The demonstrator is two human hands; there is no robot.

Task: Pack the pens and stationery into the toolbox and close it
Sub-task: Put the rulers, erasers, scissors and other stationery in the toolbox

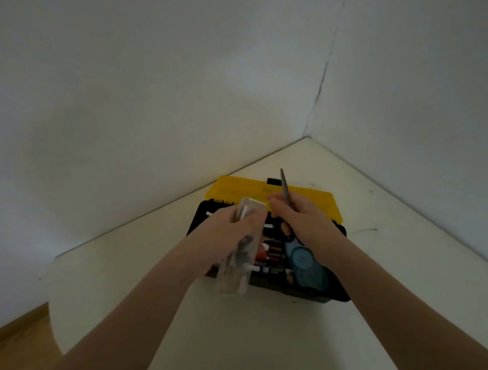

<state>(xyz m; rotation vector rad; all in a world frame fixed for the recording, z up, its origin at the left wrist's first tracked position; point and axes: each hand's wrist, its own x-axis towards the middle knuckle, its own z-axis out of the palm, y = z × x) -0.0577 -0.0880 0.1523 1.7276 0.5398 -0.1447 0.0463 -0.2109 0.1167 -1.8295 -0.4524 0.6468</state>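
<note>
An open black toolbox point(312, 292) with a yellow lid point(237, 186) tilted back sits on the white table. Inside lie several pens and markers point(271, 252) and a round blue item point(303, 262). My left hand point(231, 233) grips a clear plastic case point(235, 272) with stationery inside, held above the box's left side. My right hand point(303, 218) holds a pair of scissors point(285, 187) with the grey blades pointing up and the orange and blue handles below my fingers, over the box's middle.
The white table point(272, 337) fills a corner between two white walls point(149, 91). Its left edge is rounded, with wooden floor point(21, 351) below. The toolbox's black latch point(273, 181) shows at the lid's far edge.
</note>
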